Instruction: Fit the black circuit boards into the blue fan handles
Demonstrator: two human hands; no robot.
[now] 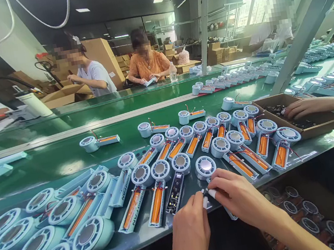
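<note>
My left hand [191, 226] and my right hand [238, 194] meet at the table's front edge, fingertips nearly touching. Both are closed in a pinch around tiny pieces, perhaps wire ends, too small to name. Just beyond my right fingers is the round head of a light blue handheld fan [205, 166]; its handle is mostly hidden under that hand. To the left lies another fan [180, 163] with a dark circuit board [175, 195] over its handle. Around them several opened fans [158, 202] show orange cells in their handles and thin red and black wires.
At right another person's hand [306, 107] reaches into a cardboard box [310, 132] of small dark parts. More fans [46, 241] crowd the left. Beyond is a green conveyor belt [50, 169] carrying spaced fans. A box of fans [309, 221] sits below. People work opposite.
</note>
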